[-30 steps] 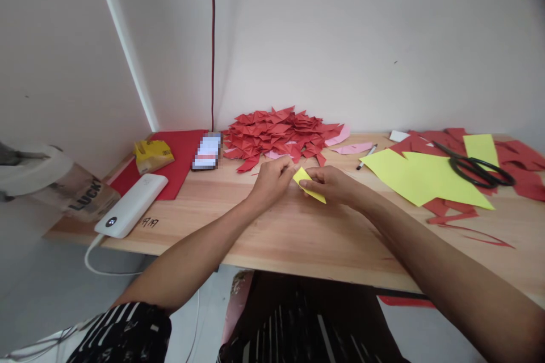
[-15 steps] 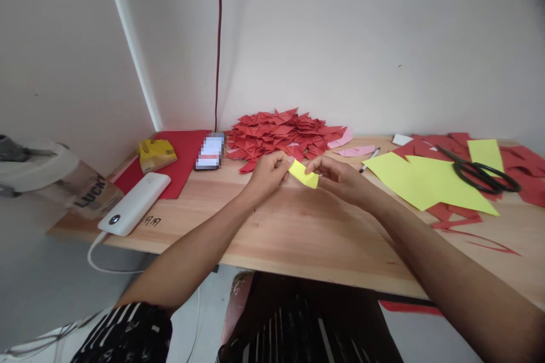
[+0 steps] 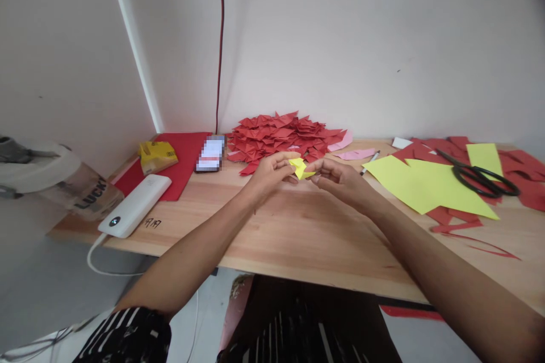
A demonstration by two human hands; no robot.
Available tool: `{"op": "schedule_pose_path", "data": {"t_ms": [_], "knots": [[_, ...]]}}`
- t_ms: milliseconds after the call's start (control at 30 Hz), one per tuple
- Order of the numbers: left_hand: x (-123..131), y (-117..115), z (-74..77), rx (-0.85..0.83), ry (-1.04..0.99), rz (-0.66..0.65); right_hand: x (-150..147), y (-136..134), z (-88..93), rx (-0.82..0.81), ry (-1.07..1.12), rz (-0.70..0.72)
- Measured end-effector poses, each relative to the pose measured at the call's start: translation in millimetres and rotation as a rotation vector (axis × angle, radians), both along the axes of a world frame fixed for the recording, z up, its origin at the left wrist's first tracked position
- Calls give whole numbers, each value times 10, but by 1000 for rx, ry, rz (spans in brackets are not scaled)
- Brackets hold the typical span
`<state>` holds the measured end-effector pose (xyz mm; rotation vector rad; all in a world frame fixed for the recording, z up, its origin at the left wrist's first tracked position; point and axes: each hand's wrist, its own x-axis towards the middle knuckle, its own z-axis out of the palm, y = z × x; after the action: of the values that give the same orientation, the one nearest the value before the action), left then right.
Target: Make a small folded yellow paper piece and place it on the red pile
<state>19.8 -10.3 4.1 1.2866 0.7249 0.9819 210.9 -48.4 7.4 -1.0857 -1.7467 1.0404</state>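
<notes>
A small piece of yellow paper (image 3: 300, 168), folded into a pointed shape, is held up between both hands over the middle of the desk. My left hand (image 3: 275, 172) pinches its left side, with the fingers closed on it. From the other side, my right hand (image 3: 334, 177) grips the right tip between thumb and fingers. Just behind the hands lies a heap of folded red paper pieces (image 3: 281, 133). Parts of the yellow paper are hidden by my fingers.
On the right, black scissors (image 3: 485, 178) rest over a large yellow sheet (image 3: 438, 184) and red scraps (image 3: 528, 184). A pen (image 3: 370, 163) lies beside them. At left are a phone (image 3: 210, 153), a white power bank (image 3: 135, 206), a yellow packet (image 3: 157, 156) and a plastic cup (image 3: 91, 195).
The yellow paper has gone from a flat, narrow strip shape to a pointed folded one. Both hands have stayed in nearly the same place, with the fingers shifted on the paper.
</notes>
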Motion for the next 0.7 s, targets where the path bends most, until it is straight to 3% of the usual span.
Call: {"op": "schedule_pose_path", "data": {"t_ms": [133,333,700], "knots": [[-5,23,-44,6,-6,58,-6,12,-46,6,-22,-28],[-10,11,-49,-8,16,35,-14,57,-158,9,-45,-47],[12,-5,-35,-51,29,52,-61,36,-182,-20,-57,-118]]}}
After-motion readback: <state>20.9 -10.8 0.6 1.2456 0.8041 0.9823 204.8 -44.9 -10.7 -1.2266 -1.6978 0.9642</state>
